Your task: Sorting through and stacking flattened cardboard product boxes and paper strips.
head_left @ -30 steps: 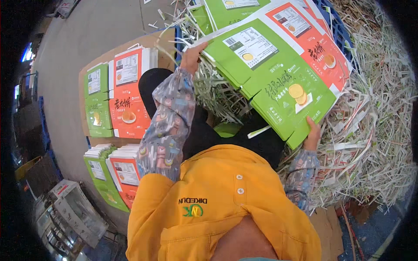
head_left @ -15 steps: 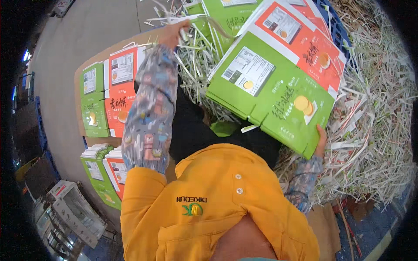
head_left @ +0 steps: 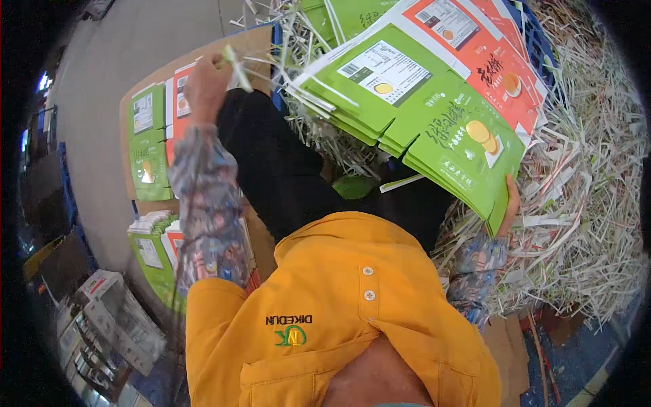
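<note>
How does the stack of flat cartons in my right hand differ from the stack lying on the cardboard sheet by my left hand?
The held stack is tilted and propped against shredded paper, gripped at its lower corner by the right hand; the floor stack lies flat on the cardboard sheet. The held stack looks larger, being nearer. Both are green and red printed cartons. The left hand pinches paper strips.

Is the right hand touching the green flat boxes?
Touching. In the head view, the right hand grips the lower edge of the stack of green flat boxes, with fingers wrapped around the corner.
</note>
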`<action>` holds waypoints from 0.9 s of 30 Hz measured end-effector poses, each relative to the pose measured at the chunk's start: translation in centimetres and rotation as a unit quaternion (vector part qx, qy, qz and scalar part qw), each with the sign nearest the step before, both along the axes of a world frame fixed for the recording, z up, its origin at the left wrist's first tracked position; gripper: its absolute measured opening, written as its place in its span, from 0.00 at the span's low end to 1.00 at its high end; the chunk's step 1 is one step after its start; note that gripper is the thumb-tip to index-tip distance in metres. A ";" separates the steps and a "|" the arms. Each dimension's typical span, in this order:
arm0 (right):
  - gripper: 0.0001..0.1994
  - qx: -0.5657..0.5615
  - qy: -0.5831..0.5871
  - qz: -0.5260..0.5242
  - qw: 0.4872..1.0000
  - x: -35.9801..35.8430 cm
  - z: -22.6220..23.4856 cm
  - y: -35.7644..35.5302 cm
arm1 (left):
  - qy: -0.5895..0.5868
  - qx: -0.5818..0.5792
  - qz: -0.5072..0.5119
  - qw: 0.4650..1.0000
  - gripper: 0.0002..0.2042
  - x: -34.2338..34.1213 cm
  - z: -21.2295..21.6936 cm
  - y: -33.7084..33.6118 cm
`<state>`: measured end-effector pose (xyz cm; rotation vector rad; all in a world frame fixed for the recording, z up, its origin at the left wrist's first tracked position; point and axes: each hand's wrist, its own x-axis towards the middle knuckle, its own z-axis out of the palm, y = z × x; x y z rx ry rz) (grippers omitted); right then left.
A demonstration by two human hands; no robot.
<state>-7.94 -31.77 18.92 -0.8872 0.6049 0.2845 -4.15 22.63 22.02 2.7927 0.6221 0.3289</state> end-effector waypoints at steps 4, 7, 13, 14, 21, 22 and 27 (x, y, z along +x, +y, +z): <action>0.18 -0.034 0.004 -0.060 0.998 -0.8 -0.5 0.2 | -0.230 -0.048 -0.209 0.949 0.07 -3.2 -1.6 -11.7; 0.17 -0.024 -0.001 -0.075 0.997 -0.6 -0.6 0.7 | -0.201 -0.117 -0.281 0.931 0.07 -6.8 -2.2 -16.8; 0.17 -0.037 -0.033 -0.064 0.997 -0.3 -0.3 1.8 | -0.186 -0.140 -0.312 0.921 0.12 -7.1 -4.1 -19.8; 0.17 -0.037 -0.033 -0.063 0.997 -0.4 -0.3 1.8 | -0.181 -0.140 -0.320 0.919 0.11 -6.8 -4.7 -20.0; 0.17 -0.100 -0.035 -0.067 0.992 -0.6 -0.1 2.2 | -0.184 -0.185 -0.265 0.928 0.09 -6.3 -6.8 -20.8; 0.17 -0.105 -0.036 -0.062 0.992 -0.6 0.0 2.4 | -0.179 -0.221 -0.231 0.931 0.08 -6.1 -7.1 -20.9; 0.18 -0.101 -0.022 -0.056 0.993 -0.4 0.1 2.6 | -0.062 -0.456 -0.091 0.883 0.06 -5.2 -6.5 -21.5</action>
